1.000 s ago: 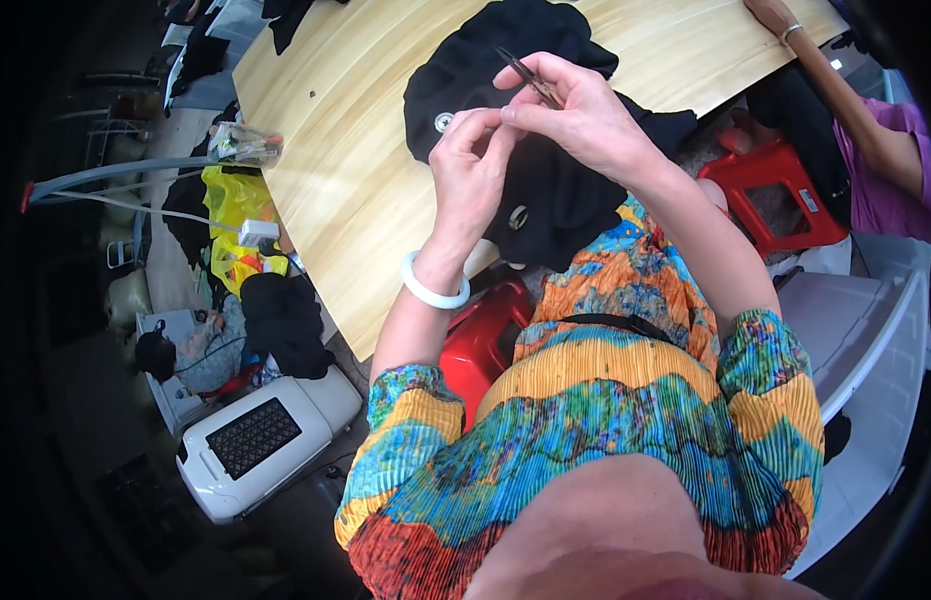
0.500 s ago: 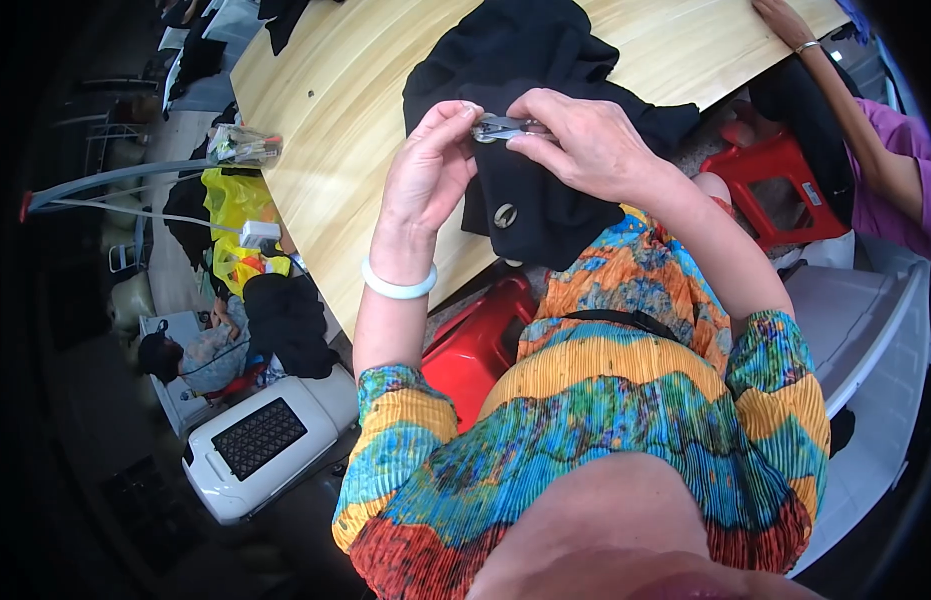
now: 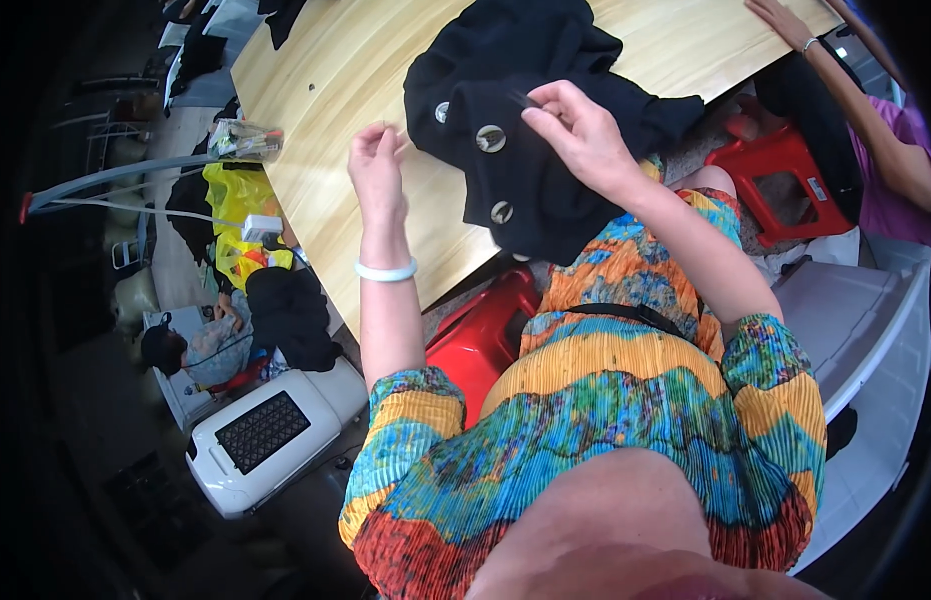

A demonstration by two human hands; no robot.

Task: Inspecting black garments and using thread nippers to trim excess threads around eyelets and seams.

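A black garment (image 3: pixel 545 190) lies bunched on the table and hangs over its near edge. Large round shiny buttons run along it, one of them a pale-rimmed button (image 3: pixel 491 138). Just above the cloth, my right hand (image 3: pixel 585 135) is closed around small thread snips (image 3: pixel 526 100); only their dark tip shows past the fingers. My left hand (image 3: pixel 378 165) is raised left of the garment, thumb and fingertips pinched together. Whatever sits in that pinch is too small to make out.
The pale wooden table (image 3: pixel 335 190) spreads ahead. A red stool (image 3: pixel 485 335) stands by its near edge, another red stool (image 3: pixel 780 185) to the right. A co-worker's hand (image 3: pixel 780 22) rests at the far right. Left are a yellow bag (image 3: pixel 230 205) and a white machine (image 3: pixel 270 440).
My hands have drawn apart: the left moved left and down off the garment, the right shifted slightly right with the snips. Buttons that were covered now show.
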